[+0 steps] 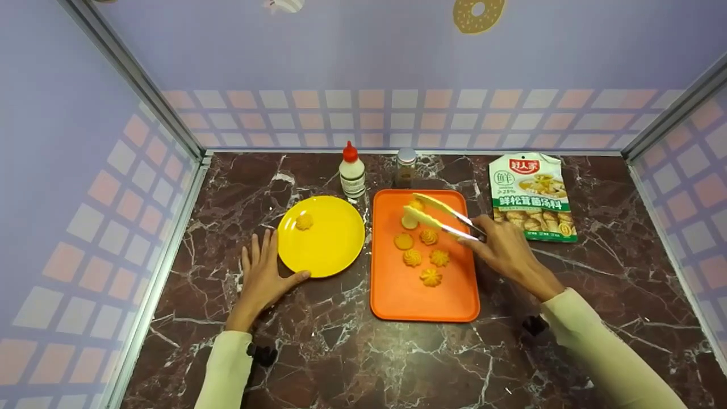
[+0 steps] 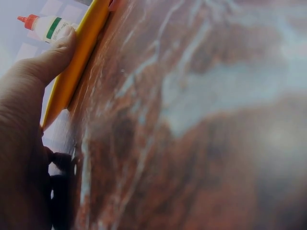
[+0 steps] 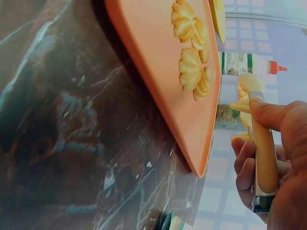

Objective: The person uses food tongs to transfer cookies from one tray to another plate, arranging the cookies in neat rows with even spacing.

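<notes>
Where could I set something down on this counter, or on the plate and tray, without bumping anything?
Bare marble lies before the orange tray, between both arms. The yellow plate holds one cookie. The tray's far half is crowded with cookies and tongs.

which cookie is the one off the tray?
The lone cookie on the yellow plate, near its back-left edge. The others all lie on the orange tray.

Glossy veined marble counter [image 1: 352, 346], smooth matt plastic tray [image 1: 423, 301] and shiny yellow plate [image 1: 329, 250].
</notes>
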{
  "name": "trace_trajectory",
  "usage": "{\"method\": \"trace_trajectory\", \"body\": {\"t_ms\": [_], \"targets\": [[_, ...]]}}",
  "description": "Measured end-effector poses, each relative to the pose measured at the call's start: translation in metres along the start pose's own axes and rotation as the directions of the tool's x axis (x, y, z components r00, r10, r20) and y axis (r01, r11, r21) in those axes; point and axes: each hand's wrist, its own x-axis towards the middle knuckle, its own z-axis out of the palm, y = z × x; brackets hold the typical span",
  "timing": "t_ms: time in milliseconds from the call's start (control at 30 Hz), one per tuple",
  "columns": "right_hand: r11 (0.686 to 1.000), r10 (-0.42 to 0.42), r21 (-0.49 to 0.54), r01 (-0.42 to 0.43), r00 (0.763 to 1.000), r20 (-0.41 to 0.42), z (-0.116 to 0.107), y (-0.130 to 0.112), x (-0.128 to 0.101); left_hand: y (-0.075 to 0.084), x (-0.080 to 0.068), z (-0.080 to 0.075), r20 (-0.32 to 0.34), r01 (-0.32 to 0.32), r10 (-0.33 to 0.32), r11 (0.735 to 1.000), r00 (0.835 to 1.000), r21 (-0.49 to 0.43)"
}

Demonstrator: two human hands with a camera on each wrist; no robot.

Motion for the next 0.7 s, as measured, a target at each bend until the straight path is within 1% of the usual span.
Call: {"method": "trace_trajectory", "body": {"t_ms": [167, 333, 500, 600, 700], "targets": [[1.000, -0.011, 0.011, 0.011, 1.000, 0.014, 0.004, -0.008, 0.007, -0.001, -0.001, 0.001, -0.023, -0.020, 0.020, 1.000, 1.000, -0.014], [1.000, -0.022, 0.007, 0.022, 0.999, 0.028, 0.009, -0.016, 0.014, -0.001, -0.001, 0.000, -0.032, -0.019, 0.019, 1.000, 0.999, -0.006], [0.998, -0.056, 0.005, 0.055, 0.998, 0.027, 0.015, -0.021, 0.020, 0.001, 0.000, -0.001, -0.012, -0.001, 0.001, 1.000, 1.000, 0.009], [0.997, -0.080, 0.024, 0.080, 0.996, 0.027, 0.017, -0.023, 0.023, 0.001, 0.000, 0.000, -0.002, 0.007, -0.007, 1.000, 1.000, 0.017], [0.996, -0.085, 0.040, 0.084, 0.996, 0.039, 0.019, -0.026, 0.026, 0.000, 0.001, 0.000, 0.007, 0.014, -0.014, 1.000, 1.000, 0.018]]}}
